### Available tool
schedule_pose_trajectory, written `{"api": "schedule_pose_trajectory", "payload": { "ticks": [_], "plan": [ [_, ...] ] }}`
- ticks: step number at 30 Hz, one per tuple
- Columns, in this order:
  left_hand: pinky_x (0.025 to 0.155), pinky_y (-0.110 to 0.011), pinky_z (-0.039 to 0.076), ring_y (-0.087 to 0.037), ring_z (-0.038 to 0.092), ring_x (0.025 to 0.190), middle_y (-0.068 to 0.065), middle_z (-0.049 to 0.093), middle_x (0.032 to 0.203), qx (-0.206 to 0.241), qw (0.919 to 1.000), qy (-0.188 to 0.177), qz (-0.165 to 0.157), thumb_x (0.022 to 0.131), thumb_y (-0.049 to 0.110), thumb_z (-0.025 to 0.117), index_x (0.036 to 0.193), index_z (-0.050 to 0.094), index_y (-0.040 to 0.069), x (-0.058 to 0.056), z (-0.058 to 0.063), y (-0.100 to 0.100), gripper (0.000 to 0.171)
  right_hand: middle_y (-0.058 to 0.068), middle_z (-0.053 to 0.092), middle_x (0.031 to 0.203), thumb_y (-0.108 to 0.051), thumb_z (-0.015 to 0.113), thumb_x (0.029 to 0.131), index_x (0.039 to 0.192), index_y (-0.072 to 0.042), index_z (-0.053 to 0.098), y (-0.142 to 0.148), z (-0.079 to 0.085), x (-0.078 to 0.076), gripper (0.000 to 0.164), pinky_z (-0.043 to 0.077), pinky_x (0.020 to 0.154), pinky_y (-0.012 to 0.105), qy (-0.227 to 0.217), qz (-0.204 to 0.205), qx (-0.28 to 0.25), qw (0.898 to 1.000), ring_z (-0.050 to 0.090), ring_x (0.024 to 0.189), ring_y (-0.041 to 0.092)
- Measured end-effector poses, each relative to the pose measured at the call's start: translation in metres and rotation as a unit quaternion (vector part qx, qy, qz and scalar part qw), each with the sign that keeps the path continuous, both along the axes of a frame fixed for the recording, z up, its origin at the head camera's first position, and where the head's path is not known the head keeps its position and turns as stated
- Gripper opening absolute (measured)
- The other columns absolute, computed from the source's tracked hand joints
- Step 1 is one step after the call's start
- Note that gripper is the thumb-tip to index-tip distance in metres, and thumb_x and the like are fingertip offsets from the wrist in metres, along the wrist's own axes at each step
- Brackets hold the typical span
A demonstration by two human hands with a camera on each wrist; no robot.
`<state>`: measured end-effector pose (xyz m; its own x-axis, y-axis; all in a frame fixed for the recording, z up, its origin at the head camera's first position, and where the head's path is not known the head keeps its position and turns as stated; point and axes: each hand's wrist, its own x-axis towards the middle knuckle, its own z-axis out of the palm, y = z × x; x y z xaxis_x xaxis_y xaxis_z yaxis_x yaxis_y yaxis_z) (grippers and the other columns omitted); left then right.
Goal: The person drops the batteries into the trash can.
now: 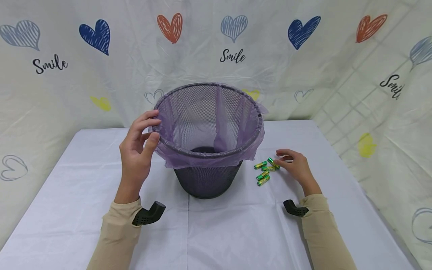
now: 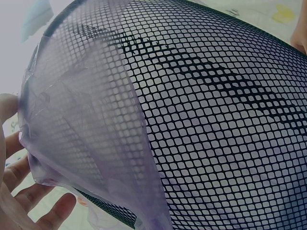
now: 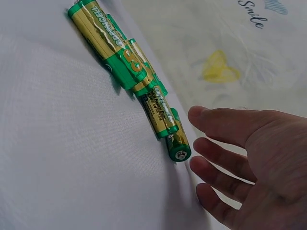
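Observation:
A black mesh wastebasket (image 1: 206, 183) with a thin purple bin liner (image 1: 248, 155) folded over its rim stands on the table. My left hand (image 1: 136, 150) grips the rim at its left side, with thumb and fingertips at the lined edge; the mesh wall (image 2: 216, 120) fills the left wrist view. Right of the basket lie several green and gold batteries (image 1: 263, 180) in a loose group. Beside them is my right hand (image 1: 296, 167), its fingers (image 3: 216, 172) slightly bent and apart. Thumb and fingertips are close to the nearest battery (image 3: 179, 148), and the hand holds nothing.
A white cloth covers the table (image 1: 162, 240). Behind it hangs a pale curtain (image 1: 202, 63) printed with hearts and "Smile". A black wrist mount (image 1: 148, 213) sticks out from the left sleeve, another mount (image 1: 295, 208) from the right one.

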<state>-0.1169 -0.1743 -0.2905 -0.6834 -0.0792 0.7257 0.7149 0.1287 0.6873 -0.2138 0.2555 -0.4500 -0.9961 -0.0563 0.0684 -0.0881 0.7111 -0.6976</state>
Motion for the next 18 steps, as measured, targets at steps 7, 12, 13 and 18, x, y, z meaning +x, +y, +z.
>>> {"api": "schedule_pose_trajectory", "payload": {
  "ticks": [7, 12, 13, 18],
  "plan": [
    [0.083, -0.025, 0.042, -0.029, 0.041, 0.126, -0.025, 0.048, 0.129, -0.003, 1.0000, 0.001, 0.001, 0.090, 0.007, 0.053, 0.110, 0.051, -0.017, -0.0004, -0.0004, -0.0005, 0.032, 0.012, 0.063, 0.114, -0.029, 0.069, 0.080, 0.121, -0.011, 0.057, 0.0011, -0.0018, -0.0013, 0.046, 0.046, 0.080, 0.036, -0.007, -0.002, 0.016, 1.000, 0.061, 0.095, 0.026],
    [0.083, -0.025, 0.042, -0.029, 0.041, 0.126, -0.025, 0.048, 0.129, -0.002, 1.0000, 0.002, -0.001, 0.090, 0.007, 0.053, 0.110, 0.051, -0.017, -0.0004, -0.0003, -0.0005, 0.032, 0.013, 0.064, 0.111, -0.027, 0.070, 0.080, 0.120, -0.011, 0.058, 0.0002, -0.0014, -0.0003, 0.045, 0.045, 0.079, 0.036, -0.010, -0.006, 0.019, 1.000, 0.060, 0.095, 0.026],
    [0.084, -0.025, 0.042, -0.029, 0.041, 0.126, -0.025, 0.048, 0.129, -0.002, 1.0000, 0.002, 0.000, 0.090, 0.007, 0.053, 0.110, 0.051, -0.017, -0.0004, -0.0003, -0.0005, 0.032, 0.012, 0.064, 0.110, -0.027, 0.070, 0.079, 0.120, -0.011, 0.058, -0.0001, -0.0016, -0.0003, 0.045, 0.045, 0.078, 0.035, -0.010, -0.008, 0.020, 1.000, 0.060, 0.094, 0.025],
    [0.084, -0.025, 0.043, -0.029, 0.041, 0.126, -0.026, 0.048, 0.129, -0.002, 1.0000, 0.003, -0.001, 0.090, 0.007, 0.053, 0.110, 0.051, -0.017, -0.0005, -0.0006, -0.0007, 0.031, 0.011, 0.066, 0.106, -0.026, 0.070, 0.079, 0.117, -0.011, 0.060, -0.0013, -0.0045, -0.0014, 0.042, 0.044, 0.075, 0.031, -0.008, -0.013, 0.029, 0.999, 0.059, 0.090, 0.022]
  ]
}}
